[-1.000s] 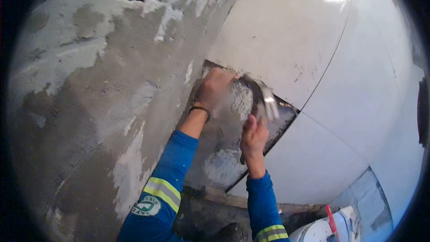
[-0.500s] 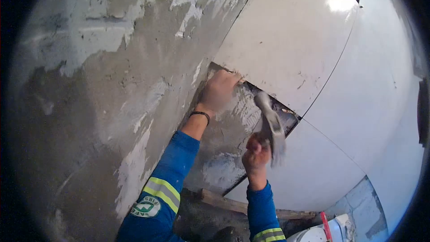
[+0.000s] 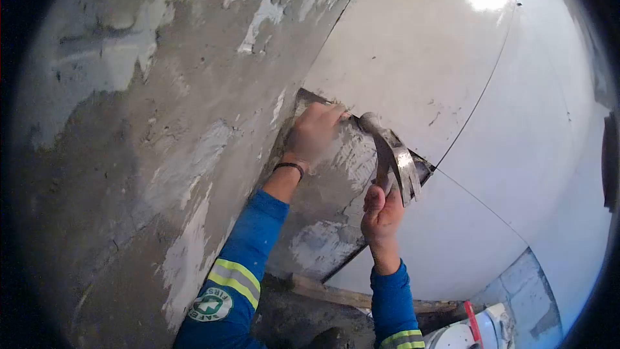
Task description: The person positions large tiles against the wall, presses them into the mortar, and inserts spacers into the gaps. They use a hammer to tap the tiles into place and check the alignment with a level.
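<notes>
Beside the tile (image 3: 413, 58): left hand (image 3: 314, 134) blurred; its grip cannot be told.
Hammer (image 3: 403, 160): right hand (image 3: 382, 214) closed around it.
Plank (image 3: 329, 292): partly hidden by right sleeve (image 3: 394, 300).

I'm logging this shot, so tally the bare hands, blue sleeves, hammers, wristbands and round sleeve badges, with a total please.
Bare hands: 2 (left hand, right hand)
Blue sleeves: 2 (left sleeve, right sleeve)
Hammer: 1
Wristband: 1
Round badge: 1
Total: 7
</notes>
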Tool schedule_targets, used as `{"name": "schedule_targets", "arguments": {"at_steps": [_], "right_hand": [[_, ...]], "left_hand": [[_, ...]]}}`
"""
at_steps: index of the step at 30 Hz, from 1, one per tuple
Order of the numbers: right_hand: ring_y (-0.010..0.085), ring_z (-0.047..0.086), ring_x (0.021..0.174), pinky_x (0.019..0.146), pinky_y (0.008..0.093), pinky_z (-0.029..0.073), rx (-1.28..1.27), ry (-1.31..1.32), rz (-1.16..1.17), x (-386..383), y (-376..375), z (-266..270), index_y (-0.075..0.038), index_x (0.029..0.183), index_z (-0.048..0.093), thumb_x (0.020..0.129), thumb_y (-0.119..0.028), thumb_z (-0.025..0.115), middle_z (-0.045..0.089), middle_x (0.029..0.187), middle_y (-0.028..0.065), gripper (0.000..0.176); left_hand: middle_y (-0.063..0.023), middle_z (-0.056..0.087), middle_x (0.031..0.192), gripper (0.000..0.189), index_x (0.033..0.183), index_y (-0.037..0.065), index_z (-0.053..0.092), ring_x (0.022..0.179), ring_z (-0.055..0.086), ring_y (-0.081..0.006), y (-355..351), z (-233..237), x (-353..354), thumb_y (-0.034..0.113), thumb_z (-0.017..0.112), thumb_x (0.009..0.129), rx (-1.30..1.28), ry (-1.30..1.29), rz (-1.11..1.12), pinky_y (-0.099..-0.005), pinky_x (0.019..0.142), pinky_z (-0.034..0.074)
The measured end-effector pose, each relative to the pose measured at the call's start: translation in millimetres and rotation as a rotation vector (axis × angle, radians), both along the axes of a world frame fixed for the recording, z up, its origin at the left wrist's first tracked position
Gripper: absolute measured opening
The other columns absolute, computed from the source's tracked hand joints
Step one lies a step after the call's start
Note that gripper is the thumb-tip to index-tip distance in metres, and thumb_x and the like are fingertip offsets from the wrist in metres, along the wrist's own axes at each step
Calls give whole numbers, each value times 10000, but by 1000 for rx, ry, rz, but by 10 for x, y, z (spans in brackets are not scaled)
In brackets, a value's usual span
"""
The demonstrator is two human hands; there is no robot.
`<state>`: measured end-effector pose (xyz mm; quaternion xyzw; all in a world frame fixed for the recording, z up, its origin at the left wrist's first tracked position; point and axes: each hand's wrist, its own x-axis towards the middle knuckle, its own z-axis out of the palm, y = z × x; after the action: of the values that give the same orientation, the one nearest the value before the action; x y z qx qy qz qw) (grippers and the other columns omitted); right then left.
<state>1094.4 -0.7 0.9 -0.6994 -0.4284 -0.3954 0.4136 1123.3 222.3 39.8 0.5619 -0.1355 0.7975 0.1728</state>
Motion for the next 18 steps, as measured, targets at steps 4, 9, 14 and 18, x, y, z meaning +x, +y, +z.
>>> {"name": "schedule_targets", "arguments": {"at_steps": [4,9,14,18], "right_hand": [[401,624,765,668,419,500,-179,11,-193,-176,113,300,-2,996,618,917,-183,536,629,874,205,214],[332,585,675,608,361,461,-80,-138,75,-95,10,16,1,1049,570,946,-244,511,622,833,146,272],[369,607,696,612,390,472,-100,-36,-168,-34,162,184,11,1019,586,929,-244,537,618,814,200,275],[288,575,655,609,344,458,-40,-252,37,-70,-12,-37,27,993,578,962,-328,486,584,752,179,368]], "left_hand": [[-86,577,827,261,1008,109,647,757,605,-262,-19,-25,-8,26,635,760,-30,55,-57,-355,674,517],[-92,579,831,250,1007,104,642,765,599,-274,-17,38,4,26,624,770,-5,15,-24,-368,683,511],[-98,578,826,256,998,102,642,761,592,-279,-55,29,-25,13,623,759,-7,11,-47,-372,679,505],[-102,579,825,283,1001,94,642,761,597,-282,-18,25,-10,-19,593,746,9,3,-46,-381,676,505]]}}
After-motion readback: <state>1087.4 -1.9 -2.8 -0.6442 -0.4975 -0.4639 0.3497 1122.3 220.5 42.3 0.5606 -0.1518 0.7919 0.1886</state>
